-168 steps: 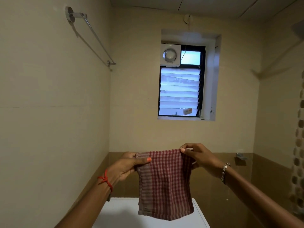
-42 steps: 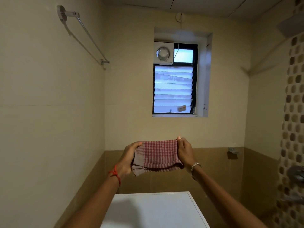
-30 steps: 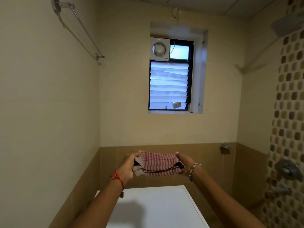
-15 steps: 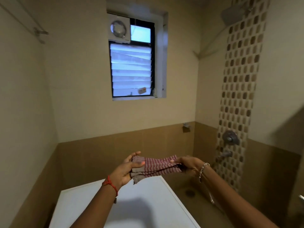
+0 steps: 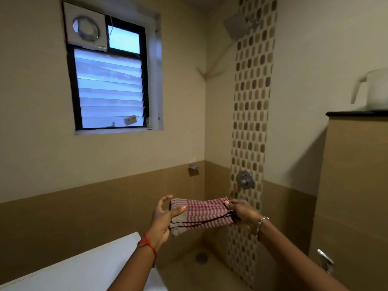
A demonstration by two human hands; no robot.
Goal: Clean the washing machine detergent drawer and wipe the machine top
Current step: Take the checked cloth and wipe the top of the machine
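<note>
Walls, two-tone tile (image 5: 42,164): cream above, brown band below, filling the view from 9 to 3 o'clock.

Mosaic strip, vertical, beige and brown pebble-shaped tiles (image 5: 251,101): at 1 o'clock, running from the top edge down behind the right forearm.

Washing machine top, flat white panel (image 5: 84,269): at 7 o'clock, bottom left corner; only part shows, its far right corner near the left wrist.

Window, black-framed with frosted glass louvres (image 5: 111,89): at 11 o'clock; a white square exhaust fan (image 5: 85,28) occupies its upper left pane.

Partition, brown-tiled with dark stone cap (image 5: 357,164): at 3 o'clock; a translucent plastic jug with handle (image 5: 375,89) stands on the cap.

Cloth, red-and-white checked cotton with plain grey-brown border, folded into several layers (image 5: 201,215): at 6 o'clock, held in the air between both hands, lying roughly level, to the right of the machine top rather than over it, above the brown shower floor.

Left hand (image 5: 161,219): grips the cloth's bordered end, thumb on top, fingers curled underneath; a red thread band circles the wrist.

Right hand (image 5: 241,213): pinches the cloth's opposite end between thumb and fingers; a silver bead bracelet sits on the wrist.

Shower head, square grey (image 5: 237,26): at 12 to 1 o'clock.

Shower mixer, round chrome (image 5: 244,179): on the mosaic strip, just above the right hand.

Floor drain, round (image 5: 201,257): at 6 o'clock, below the cloth.
</note>
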